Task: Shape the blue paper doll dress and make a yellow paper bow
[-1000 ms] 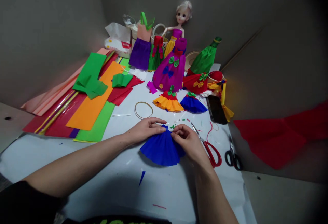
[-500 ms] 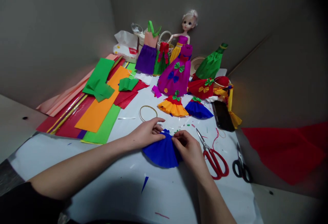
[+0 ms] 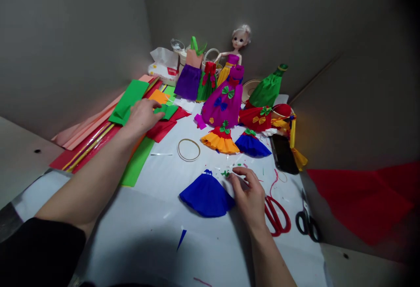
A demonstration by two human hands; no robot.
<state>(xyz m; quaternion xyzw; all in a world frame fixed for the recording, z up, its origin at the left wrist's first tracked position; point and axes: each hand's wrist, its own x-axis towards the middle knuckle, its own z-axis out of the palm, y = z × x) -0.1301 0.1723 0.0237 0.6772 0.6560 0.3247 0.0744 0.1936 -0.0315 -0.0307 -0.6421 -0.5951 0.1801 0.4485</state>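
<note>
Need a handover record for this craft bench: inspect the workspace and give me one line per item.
Surface: white paper-covered table, dotted with small scraps.
Work items: blue crepe-paper dress lies flat beside the right hand; green paper sheet lies by the left hand.
Clutter: green paper scraps, red-handled scissors, black-handled scissors, a phone, a thin gold ring.
Hands: left spread over the coloured paper; right with fingers curled, close to the scraps.
Cables: nothing seen.
Surroundings: grey walls, a doll at the back, a red sheet on the right.
</note>
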